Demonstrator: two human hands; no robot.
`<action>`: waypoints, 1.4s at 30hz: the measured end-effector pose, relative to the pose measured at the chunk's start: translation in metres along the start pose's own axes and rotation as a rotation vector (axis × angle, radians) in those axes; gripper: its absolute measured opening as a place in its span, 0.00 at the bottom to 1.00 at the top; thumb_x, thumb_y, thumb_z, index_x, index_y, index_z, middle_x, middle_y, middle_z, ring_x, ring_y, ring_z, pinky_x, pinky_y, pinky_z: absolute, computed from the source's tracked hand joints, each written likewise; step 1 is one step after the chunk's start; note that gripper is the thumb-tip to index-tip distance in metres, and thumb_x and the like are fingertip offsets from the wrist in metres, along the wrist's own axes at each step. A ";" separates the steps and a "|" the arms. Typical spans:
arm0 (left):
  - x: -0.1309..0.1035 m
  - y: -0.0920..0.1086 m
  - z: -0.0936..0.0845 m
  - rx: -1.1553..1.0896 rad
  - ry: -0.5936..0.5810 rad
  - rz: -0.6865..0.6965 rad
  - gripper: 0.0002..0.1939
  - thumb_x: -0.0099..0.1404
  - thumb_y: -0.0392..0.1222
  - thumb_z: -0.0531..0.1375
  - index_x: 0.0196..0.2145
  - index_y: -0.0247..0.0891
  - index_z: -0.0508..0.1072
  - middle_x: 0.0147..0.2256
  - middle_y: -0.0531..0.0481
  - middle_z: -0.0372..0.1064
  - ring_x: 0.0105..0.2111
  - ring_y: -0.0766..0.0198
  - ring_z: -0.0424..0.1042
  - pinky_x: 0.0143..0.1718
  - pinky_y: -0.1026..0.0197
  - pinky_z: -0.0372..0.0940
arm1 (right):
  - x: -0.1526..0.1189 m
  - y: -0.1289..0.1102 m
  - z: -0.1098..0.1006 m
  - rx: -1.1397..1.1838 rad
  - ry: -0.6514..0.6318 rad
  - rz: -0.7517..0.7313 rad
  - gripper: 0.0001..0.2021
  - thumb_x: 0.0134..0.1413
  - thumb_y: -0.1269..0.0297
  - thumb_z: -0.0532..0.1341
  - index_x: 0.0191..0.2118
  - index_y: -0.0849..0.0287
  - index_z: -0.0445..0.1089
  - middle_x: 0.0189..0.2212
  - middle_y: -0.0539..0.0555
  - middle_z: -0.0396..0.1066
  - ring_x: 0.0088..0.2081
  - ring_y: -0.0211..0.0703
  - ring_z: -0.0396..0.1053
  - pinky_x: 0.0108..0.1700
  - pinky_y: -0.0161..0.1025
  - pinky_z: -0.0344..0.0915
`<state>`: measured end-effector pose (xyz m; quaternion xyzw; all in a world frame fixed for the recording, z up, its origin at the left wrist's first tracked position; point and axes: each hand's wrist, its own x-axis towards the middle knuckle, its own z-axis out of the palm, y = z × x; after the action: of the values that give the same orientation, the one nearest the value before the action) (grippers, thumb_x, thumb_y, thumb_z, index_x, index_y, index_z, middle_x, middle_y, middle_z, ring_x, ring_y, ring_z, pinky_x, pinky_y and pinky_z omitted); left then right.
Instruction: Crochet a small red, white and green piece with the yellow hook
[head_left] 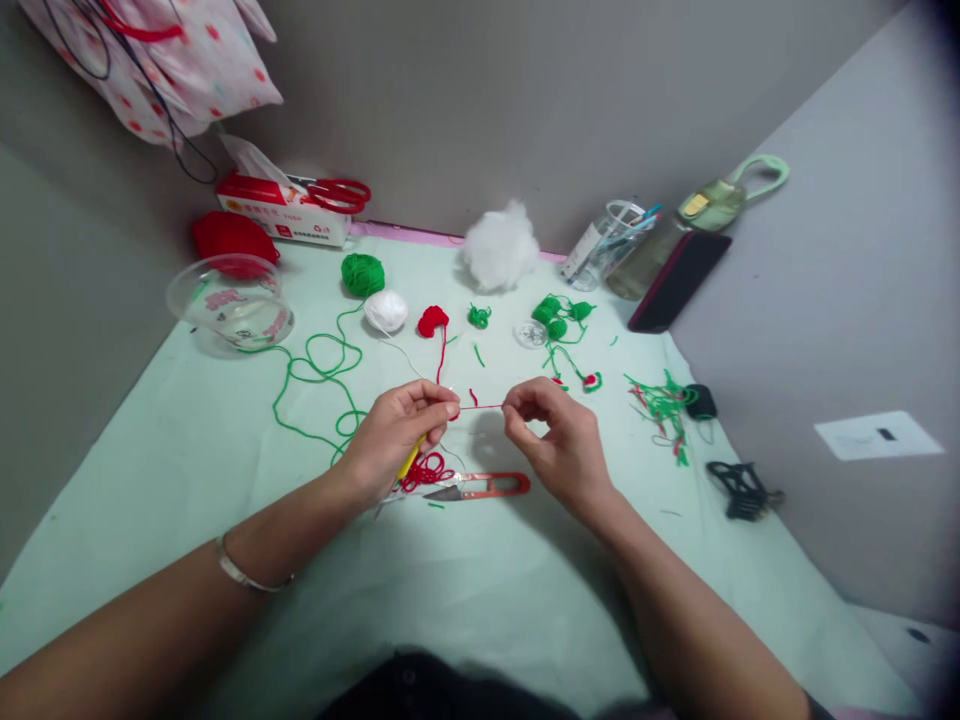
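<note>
My left hand (396, 432) is closed, pinching one end of a red yarn strand (481, 407) between thumb and fingers. A yellow-handled tool (411, 459), its tip hidden, is tucked in the same hand. My right hand (561, 440) is closed on the strand's other end, so the yarn runs taut and nearly level between both hands. Under the left hand lies a loose heap of red yarn (429, 471). Orange-handled thread snips (495, 486) rest on the cloth just below. A small red crocheted piece (433, 321) with a trailing tail sits farther back.
Behind are a green yarn ball (363, 274), a white yarn ball (386, 312), white stuffing (501, 246) and green crocheted pieces (551, 312). A plastic tub (231, 305) stands left. To the right are a leaning phone (679, 282), yarn scraps (664, 405) and a black clip (741, 490).
</note>
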<state>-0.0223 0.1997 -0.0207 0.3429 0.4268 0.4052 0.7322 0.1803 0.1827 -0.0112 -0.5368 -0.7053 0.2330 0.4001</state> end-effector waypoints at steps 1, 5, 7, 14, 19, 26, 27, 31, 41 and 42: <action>0.000 0.000 0.000 -0.009 -0.003 -0.006 0.12 0.58 0.42 0.72 0.33 0.35 0.74 0.19 0.58 0.64 0.18 0.74 0.57 0.18 0.71 0.52 | 0.001 0.001 -0.001 -0.006 0.003 0.002 0.06 0.58 0.72 0.60 0.31 0.54 0.66 0.29 0.49 0.70 0.29 0.38 0.68 0.33 0.36 0.68; 0.001 -0.003 -0.001 -0.079 -0.001 -0.048 0.12 0.57 0.41 0.73 0.33 0.35 0.75 0.19 0.57 0.65 0.17 0.74 0.58 0.18 0.72 0.52 | 0.003 0.004 -0.009 -0.012 -0.118 0.048 0.05 0.63 0.69 0.61 0.34 0.54 0.67 0.30 0.50 0.72 0.31 0.38 0.70 0.34 0.37 0.68; 0.003 -0.005 -0.003 -0.130 0.041 -0.049 0.13 0.55 0.40 0.74 0.34 0.34 0.75 0.19 0.56 0.66 0.18 0.75 0.59 0.19 0.72 0.52 | 0.001 0.002 -0.015 -0.028 -0.345 0.028 0.04 0.63 0.64 0.65 0.39 0.54 0.68 0.33 0.50 0.74 0.33 0.40 0.71 0.36 0.37 0.69; 0.007 -0.001 -0.005 -0.223 0.148 0.019 0.14 0.52 0.38 0.75 0.33 0.33 0.75 0.22 0.56 0.67 0.22 0.74 0.64 0.23 0.72 0.59 | -0.012 -0.017 -0.013 -0.342 -0.809 -0.200 0.11 0.58 0.76 0.67 0.43 0.57 0.70 0.42 0.56 0.73 0.39 0.44 0.71 0.38 0.39 0.68; 0.008 0.006 -0.008 -0.240 0.183 0.058 0.12 0.54 0.37 0.74 0.34 0.32 0.77 0.25 0.54 0.68 0.24 0.73 0.66 0.25 0.71 0.60 | -0.003 -0.008 -0.030 -0.260 -0.820 -0.156 0.08 0.65 0.74 0.59 0.41 0.56 0.74 0.37 0.54 0.74 0.35 0.42 0.71 0.37 0.38 0.66; 0.009 0.006 -0.007 -0.257 0.211 0.089 0.10 0.55 0.35 0.72 0.34 0.33 0.76 0.25 0.55 0.67 0.24 0.73 0.65 0.24 0.72 0.60 | 0.015 0.012 -0.060 0.086 -0.637 0.205 0.14 0.71 0.57 0.56 0.40 0.57 0.75 0.27 0.50 0.70 0.27 0.39 0.64 0.30 0.37 0.60; 0.007 0.006 -0.006 -0.253 0.201 0.079 0.10 0.56 0.35 0.72 0.34 0.33 0.76 0.24 0.55 0.68 0.24 0.73 0.65 0.24 0.72 0.60 | 0.015 0.011 -0.056 0.181 -0.599 0.254 0.15 0.71 0.54 0.55 0.42 0.57 0.75 0.26 0.49 0.66 0.26 0.38 0.62 0.29 0.36 0.59; 0.000 0.004 0.002 -0.241 0.145 0.033 0.10 0.57 0.36 0.72 0.35 0.34 0.76 0.24 0.54 0.68 0.23 0.72 0.64 0.25 0.71 0.61 | 0.010 0.001 -0.032 0.401 -0.554 0.373 0.23 0.71 0.46 0.53 0.46 0.61 0.75 0.26 0.47 0.60 0.26 0.35 0.55 0.28 0.36 0.53; -0.011 0.001 0.011 -0.166 0.070 -0.046 0.13 0.59 0.44 0.71 0.37 0.38 0.73 0.21 0.56 0.68 0.21 0.72 0.63 0.23 0.71 0.59 | 0.005 -0.007 -0.009 0.320 -0.496 0.348 0.20 0.67 0.47 0.57 0.32 0.58 0.69 0.25 0.46 0.59 0.26 0.34 0.53 0.30 0.37 0.51; -0.012 0.000 0.011 -0.159 0.059 -0.048 0.13 0.59 0.44 0.71 0.37 0.38 0.73 0.21 0.56 0.68 0.21 0.72 0.63 0.23 0.71 0.59 | 0.005 -0.007 -0.008 0.325 -0.490 0.348 0.20 0.67 0.47 0.58 0.32 0.58 0.69 0.25 0.45 0.58 0.26 0.34 0.53 0.30 0.37 0.51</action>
<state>-0.0160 0.1880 -0.0120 0.2613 0.4228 0.4301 0.7536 0.1828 0.1844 0.0003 -0.5062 -0.6322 0.5292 0.2532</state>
